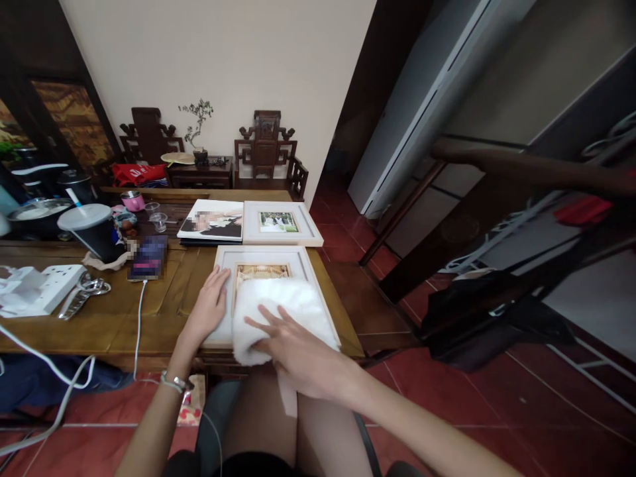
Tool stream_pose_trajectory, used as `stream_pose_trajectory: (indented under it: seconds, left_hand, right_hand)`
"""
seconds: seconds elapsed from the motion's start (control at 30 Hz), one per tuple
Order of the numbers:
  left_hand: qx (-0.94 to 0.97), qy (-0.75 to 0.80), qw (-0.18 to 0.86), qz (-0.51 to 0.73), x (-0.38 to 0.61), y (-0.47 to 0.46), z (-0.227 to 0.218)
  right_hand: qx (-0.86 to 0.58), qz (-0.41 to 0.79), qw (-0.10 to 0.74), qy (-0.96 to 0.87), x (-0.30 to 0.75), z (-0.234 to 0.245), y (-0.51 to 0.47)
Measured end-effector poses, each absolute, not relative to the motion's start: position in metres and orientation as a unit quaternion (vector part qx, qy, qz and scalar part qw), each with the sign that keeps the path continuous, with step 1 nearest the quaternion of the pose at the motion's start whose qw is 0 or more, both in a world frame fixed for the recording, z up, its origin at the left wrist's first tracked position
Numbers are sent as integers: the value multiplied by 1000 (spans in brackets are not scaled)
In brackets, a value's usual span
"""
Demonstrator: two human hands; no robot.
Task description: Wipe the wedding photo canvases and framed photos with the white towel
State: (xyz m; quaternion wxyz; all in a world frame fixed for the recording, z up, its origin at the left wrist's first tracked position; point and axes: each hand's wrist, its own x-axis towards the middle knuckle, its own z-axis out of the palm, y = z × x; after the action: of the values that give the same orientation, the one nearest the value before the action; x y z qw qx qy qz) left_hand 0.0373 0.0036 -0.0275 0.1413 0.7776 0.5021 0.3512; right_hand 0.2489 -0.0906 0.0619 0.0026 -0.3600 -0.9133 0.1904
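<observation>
A light wooden picture frame (318, 281) lies on the table's near edge, with a sepia picture (263, 270) inside its pale mat. My left hand (211, 301) rests on the frame's left side, its fingers stretched along the border and thumb apart. A fluffy white cloth (293, 295) covers the lower and right part of the frame. My right hand (293, 348) has hold of the cloth and presses it down with spread fingers; its thumb is partly hidden. A pale strip hangs beneath that hand.
Behind lie a second frame (311, 228) and a photo print (209, 218). Leftward on the table (114, 331) are a phone (148, 257) with its cable, a lidded cup (92, 228) with straw, a power strip (44, 291) and small plastic cups (159, 222). A wooden chair (397, 271) stands right.
</observation>
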Motion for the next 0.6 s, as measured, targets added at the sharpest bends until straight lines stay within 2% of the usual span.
stream_pose_trajectory:
  seconds: [0.2, 0.43, 0.6]
  left_hand:
    - [775, 501, 162, 349, 36, 2, -22]
    - [813, 491, 117, 290, 35, 7, -31]
    - [815, 500, 119, 267, 35, 6, -30]
  right_hand:
    - [-318, 197, 61, -925, 243, 48, -86]
    - [-456, 166, 7, -874, 317, 53, -110]
    - [-508, 86, 30, -857, 333, 36, -81]
